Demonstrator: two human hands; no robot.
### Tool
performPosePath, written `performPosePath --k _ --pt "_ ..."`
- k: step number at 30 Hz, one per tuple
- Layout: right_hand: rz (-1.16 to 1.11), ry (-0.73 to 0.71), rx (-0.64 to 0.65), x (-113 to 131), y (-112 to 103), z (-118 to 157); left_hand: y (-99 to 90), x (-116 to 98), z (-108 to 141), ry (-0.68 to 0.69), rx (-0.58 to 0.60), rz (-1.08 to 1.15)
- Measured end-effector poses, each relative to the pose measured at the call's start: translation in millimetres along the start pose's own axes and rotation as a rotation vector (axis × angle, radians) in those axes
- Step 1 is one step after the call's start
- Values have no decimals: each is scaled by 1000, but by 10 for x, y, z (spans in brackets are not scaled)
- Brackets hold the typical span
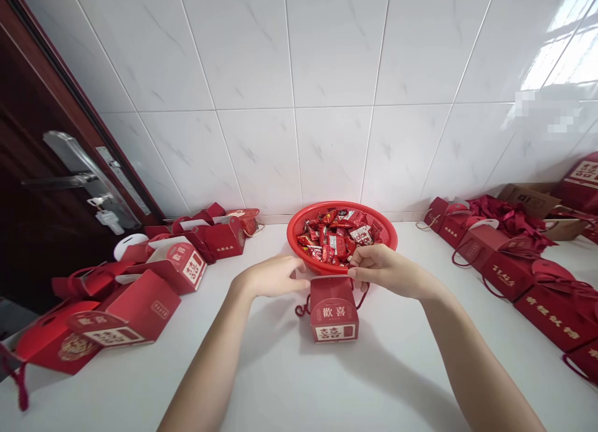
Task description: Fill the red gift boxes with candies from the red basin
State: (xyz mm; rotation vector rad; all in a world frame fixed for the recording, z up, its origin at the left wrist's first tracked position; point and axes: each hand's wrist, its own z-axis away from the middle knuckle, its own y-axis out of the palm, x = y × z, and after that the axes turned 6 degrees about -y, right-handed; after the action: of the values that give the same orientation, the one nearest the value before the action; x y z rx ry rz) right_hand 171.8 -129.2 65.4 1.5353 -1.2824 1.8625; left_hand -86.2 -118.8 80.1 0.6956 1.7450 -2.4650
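Observation:
A small red gift box (333, 310) with gold and white lettering stands upright on the white table in front of me, a dark red cord at either side. My right hand (390, 271) pinches the top right edge of this box between thumb and fingers. At its top left edge is my left hand (271, 276), thumb and forefinger apart, with the thumb tip close to or touching the cardboard. Just behind the box sits a red plastic basket (293, 236) of red-wrapped sweets (337, 240). The inside of the box is hidden from me.
Several red gift boxes (135, 310) are grouped on the left, near a dark wooden door (42, 102). More boxes (509, 273) line the right side, beside a heap of dark red ribbon (514, 217) and a brown cardboard box (530, 201). A tiled wall (334, 145) bounds the back.

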Motion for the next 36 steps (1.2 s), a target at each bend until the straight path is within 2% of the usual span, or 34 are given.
performPosePath --k 2,5,8,13,17,22,27,32,36 --pt "23 21 -6 3 3 -2 45 22 -94 8 96 -67" --pt "48 32 -13 10 6 -4 133 34 -238 70 275 -20" --pt "60 37 -23 8 2 -2 241 23 -365 106 339 81" --pt "66 38 -37 -8 -37 6 341 26 -462 116 266 99" --pt "92 17 -63 -5 -120 40 209 86 -322 122 265 134" --pt "123 -4 -106 24 -238 115 -45 76 -51 242 125 421" --pt "47 -34 -166 94 -274 172 -69 -102 52 280 -44 807" --pt "-76 -133 -200 206 -166 207 30 -279 127 450 13 1055" --pt "-174 -156 -220 266 -15 222 114 -377 224 509 57 1031"
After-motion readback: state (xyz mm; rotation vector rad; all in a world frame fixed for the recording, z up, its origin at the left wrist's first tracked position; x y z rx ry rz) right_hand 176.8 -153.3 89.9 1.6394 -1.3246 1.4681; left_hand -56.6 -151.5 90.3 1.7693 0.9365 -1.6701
